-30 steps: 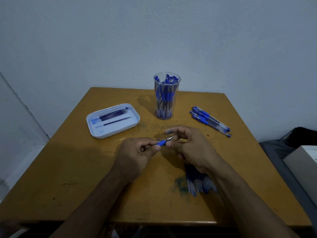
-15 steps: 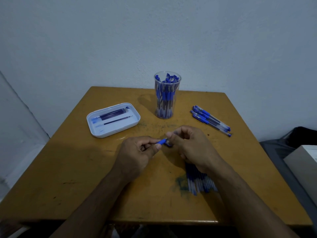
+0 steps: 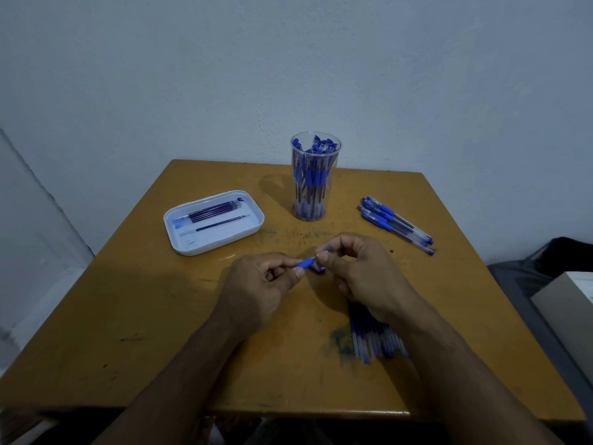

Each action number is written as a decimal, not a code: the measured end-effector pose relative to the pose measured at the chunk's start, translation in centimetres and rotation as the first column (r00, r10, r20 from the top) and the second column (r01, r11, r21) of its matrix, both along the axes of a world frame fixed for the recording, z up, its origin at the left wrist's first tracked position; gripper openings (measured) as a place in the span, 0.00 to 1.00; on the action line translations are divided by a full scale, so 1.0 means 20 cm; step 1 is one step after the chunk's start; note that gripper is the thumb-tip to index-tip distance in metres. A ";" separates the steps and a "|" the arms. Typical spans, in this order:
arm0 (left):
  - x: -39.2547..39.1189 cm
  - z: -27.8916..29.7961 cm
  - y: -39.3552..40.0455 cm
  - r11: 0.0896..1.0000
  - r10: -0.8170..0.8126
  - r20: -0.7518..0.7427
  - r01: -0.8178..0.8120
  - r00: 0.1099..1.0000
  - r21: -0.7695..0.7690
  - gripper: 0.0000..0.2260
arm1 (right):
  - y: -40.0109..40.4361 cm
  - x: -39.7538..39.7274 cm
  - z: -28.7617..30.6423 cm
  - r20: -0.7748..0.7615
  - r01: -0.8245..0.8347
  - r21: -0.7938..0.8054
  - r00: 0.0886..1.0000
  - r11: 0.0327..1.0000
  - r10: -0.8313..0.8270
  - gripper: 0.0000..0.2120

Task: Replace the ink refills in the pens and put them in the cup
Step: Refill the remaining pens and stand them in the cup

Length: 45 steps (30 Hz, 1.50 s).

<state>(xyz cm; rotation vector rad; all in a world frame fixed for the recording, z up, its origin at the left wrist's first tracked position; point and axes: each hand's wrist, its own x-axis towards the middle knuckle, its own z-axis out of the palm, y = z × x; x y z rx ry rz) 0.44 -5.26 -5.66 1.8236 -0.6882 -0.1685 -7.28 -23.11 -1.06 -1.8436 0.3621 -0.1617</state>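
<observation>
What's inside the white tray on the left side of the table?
The white rectangular tray holds a bunch of thin dark ink refills lying side by side, plus one single refill apart from them. Nothing covers them; an exact count of the bunch is unclear.

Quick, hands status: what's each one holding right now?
Left hand: grips the pen by its blue grip.
Right hand: pinches the pen's tip end.

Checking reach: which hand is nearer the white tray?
Left. The left hand sits just in front and to the right of the white tray; the right hand is farther right, beyond the pen both hold.
</observation>
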 end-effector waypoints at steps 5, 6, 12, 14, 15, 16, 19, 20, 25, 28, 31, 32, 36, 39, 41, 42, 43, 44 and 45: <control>0.00 0.00 0.00 1.000 0.004 -0.002 -0.004 1.000 -0.012 0.06 | 0.00 0.00 0.01 -0.003 -0.032 0.008 0.999 0.999 0.032 0.06; 0.00 0.01 0.00 1.000 0.002 -0.003 -0.002 1.000 -0.015 0.06 | 0.01 0.00 0.01 0.000 -0.009 -0.014 1.000 1.000 0.009 0.07; 0.00 0.00 0.01 1.000 -0.006 0.006 0.006 1.000 -0.003 0.07 | 0.00 -0.01 0.02 0.002 -0.057 0.038 0.998 0.998 0.057 0.08; 0.00 0.01 0.01 1.000 -0.001 0.004 0.001 1.000 -0.009 0.06 | 0.00 -0.01 0.03 -0.002 -0.049 0.053 0.999 0.997 0.049 0.10; 0.00 0.01 0.00 1.000 0.001 0.002 -0.001 1.000 -0.012 0.06 | 0.00 -0.01 0.03 -0.001 -0.028 0.040 1.000 0.999 0.028 0.08; 0.00 0.02 0.00 1.000 0.001 0.000 -0.001 1.000 -0.018 0.06 | 0.01 -0.01 0.03 0.001 -0.009 0.032 1.000 0.999 0.009 0.07; 0.00 0.02 0.00 1.000 -0.007 -0.003 0.007 1.000 -0.021 0.06 | 0.01 0.00 0.00 0.018 0.017 0.021 1.000 1.000 -0.017 0.08; 0.00 0.02 0.00 1.000 -0.008 -0.004 0.008 1.000 -0.021 0.06 | 0.01 0.00 0.00 0.040 0.027 0.017 0.999 0.999 -0.028 0.07; 0.01 0.01 0.00 0.991 0.081 -0.068 -0.088 0.994 -0.102 0.05 | -0.01 0.00 0.02 0.171 0.175 -0.258 0.976 0.950 -0.133 0.04; 0.03 0.01 0.01 0.977 0.130 -0.112 -0.147 0.985 -0.157 0.04 | 0.06 -0.02 0.05 0.010 0.019 -0.636 1.000 0.772 -0.016 0.03; 0.02 0.01 0.00 0.976 0.139 -0.103 -0.154 0.985 -0.156 0.04 | 0.14 -0.01 0.01 -0.174 -0.148 -0.782 0.985 0.606 0.016 0.09; 0.02 0.01 0.00 0.977 0.136 -0.103 -0.151 0.985 -0.150 0.04 | 0.16 -0.01 0.00 -0.201 -0.166 -0.792 0.980 0.588 0.005 0.10; 0.03 0.01 0.01 0.977 0.128 -0.126 -0.147 0.984 -0.152 0.05 | 0.18 0.00 -0.03 -0.223 -0.178 -0.810 0.975 0.559 -0.014 0.12; 0.02 0.01 0.01 0.977 0.122 -0.126 -0.142 0.984 -0.159 0.05 | 0.19 0.00 -0.04 -0.252 -0.204 -0.812 0.968 0.547 -0.012 0.12; 0.02 0.02 0.01 0.976 0.107 -0.124 -0.128 0.986 -0.174 0.04 | 0.19 0.00 -0.04 -0.256 -0.211 -0.822 0.967 0.529 -0.012 0.12; 0.01 0.03 0.01 0.976 0.098 -0.121 -0.120 0.988 -0.182 0.04 | 0.19 0.00 -0.04 -0.263 -0.216 -0.822 0.965 0.527 -0.014 0.12; 0.01 0.03 0.02 0.976 0.092 -0.116 -0.112 0.989 -0.185 0.04 | 0.18 0.00 -0.03 -0.276 -0.225 -0.816 0.961 0.533 -0.016 0.12; 0.01 0.03 0.02 0.977 0.085 -0.112 -0.105 0.990 -0.186 0.05 | 0.18 0.00 -0.01 -0.292 -0.238 -0.808 0.956 0.539 -0.016 0.13; 0.01 0.03 0.02 0.977 0.077 -0.112 -0.097 0.991 -0.190 0.04 | 0.17 -0.01 0.00 -0.287 -0.236 -0.801 0.958 0.549 -0.007 0.13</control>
